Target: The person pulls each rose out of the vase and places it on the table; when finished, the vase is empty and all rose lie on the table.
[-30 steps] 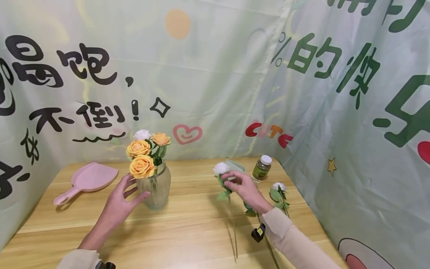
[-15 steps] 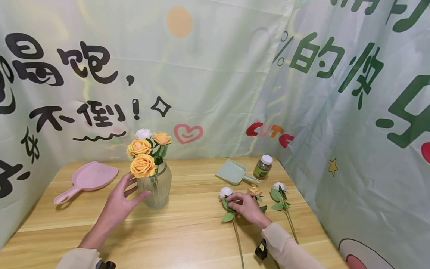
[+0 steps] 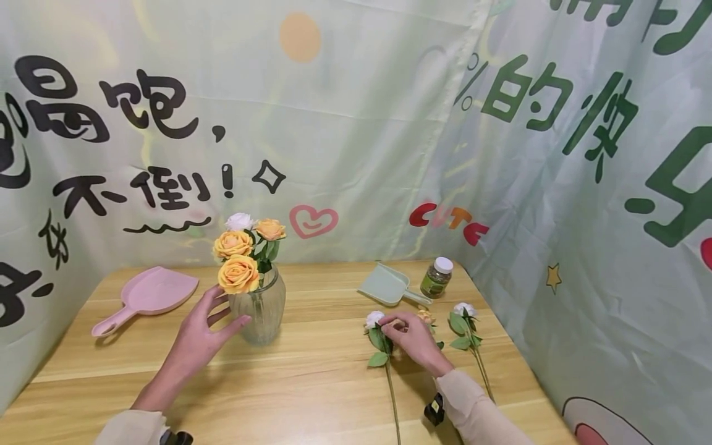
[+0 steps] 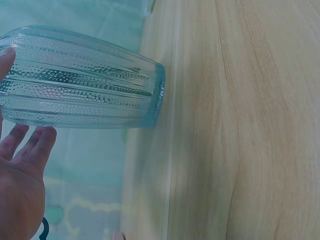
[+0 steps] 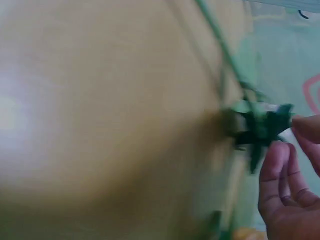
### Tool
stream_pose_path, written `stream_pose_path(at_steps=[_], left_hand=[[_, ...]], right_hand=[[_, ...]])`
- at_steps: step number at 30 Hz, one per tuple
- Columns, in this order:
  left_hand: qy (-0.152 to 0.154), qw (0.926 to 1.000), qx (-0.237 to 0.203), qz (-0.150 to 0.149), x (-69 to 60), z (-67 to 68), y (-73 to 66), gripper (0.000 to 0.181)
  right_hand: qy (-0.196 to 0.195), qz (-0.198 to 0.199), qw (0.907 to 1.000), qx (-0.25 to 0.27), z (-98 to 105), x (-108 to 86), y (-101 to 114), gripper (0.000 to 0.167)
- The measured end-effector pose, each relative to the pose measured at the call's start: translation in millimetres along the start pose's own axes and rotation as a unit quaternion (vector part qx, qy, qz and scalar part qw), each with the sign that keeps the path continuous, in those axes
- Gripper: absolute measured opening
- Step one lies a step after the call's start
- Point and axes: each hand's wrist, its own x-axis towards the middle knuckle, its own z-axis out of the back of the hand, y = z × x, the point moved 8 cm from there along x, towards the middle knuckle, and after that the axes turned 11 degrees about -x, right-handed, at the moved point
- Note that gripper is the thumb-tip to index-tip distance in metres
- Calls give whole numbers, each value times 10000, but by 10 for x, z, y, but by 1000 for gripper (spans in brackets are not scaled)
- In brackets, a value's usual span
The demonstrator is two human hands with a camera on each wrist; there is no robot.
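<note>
A ribbed clear glass vase [image 3: 261, 309] stands at the left middle of the table, holding yellow-orange roses [image 3: 239, 274] and one white rose [image 3: 240, 222]. My left hand [image 3: 197, 330] holds the vase's left side, its thumb in front and fingers behind; the left wrist view shows the fingertips [image 4: 47, 134] at the glass. On the right, my right hand [image 3: 414, 340] pinches another white rose [image 3: 374, 319] close below its bloom. That rose's long stem runs toward the front edge. In the right wrist view, thumb and fingers meet at its green sepals [image 5: 262, 125], which are blurred.
An orange rose [image 3: 425, 316] lies partly hidden behind my right hand, with a white rose [image 3: 464, 309] to its right. A grey-green dustpan [image 3: 385, 284] and white-lidded jar [image 3: 436, 278] stand behind. A pink dustpan [image 3: 157, 290] lies at far left.
My right hand has lowered the white rose toward the table, uncovering the grey-green dustpan, then shifted only slightly. The left hand stays at the vase.
</note>
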Motion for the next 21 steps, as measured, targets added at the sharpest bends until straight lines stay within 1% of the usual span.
stream_pose_path(at_steps=[2, 5, 8, 11, 15, 19, 21], left_hand=[[-16, 10000, 15, -9, 1, 2, 8, 86], [-47, 10000, 68, -1, -1, 10, 14, 85], [-55, 10000, 79, -4, -7, 13, 2, 86], [-46, 10000, 64, -5, -9, 11, -16, 86], [-24, 10000, 12, -9, -5, 2, -23, 86], [-29, 10000, 21, -17, -3, -5, 2, 86], [-34, 10000, 31, -14, -3, -9, 20, 85]], right_hand=[[-103, 182, 9997, 115, 88, 54, 139, 19], [-72, 523, 9975, 476, 183, 151, 426, 27], [8, 901, 9917, 914, 216, 268, 764, 31], [-6, 1289, 9835, 1272, 187, 400, 1119, 30], [141, 1805, 9695, 1652, 29, 550, 1577, 27], [525, 2167, 9591, 1743, -238, 648, 1992, 26], [709, 2278, 9554, 1739, -379, 680, 2170, 26]])
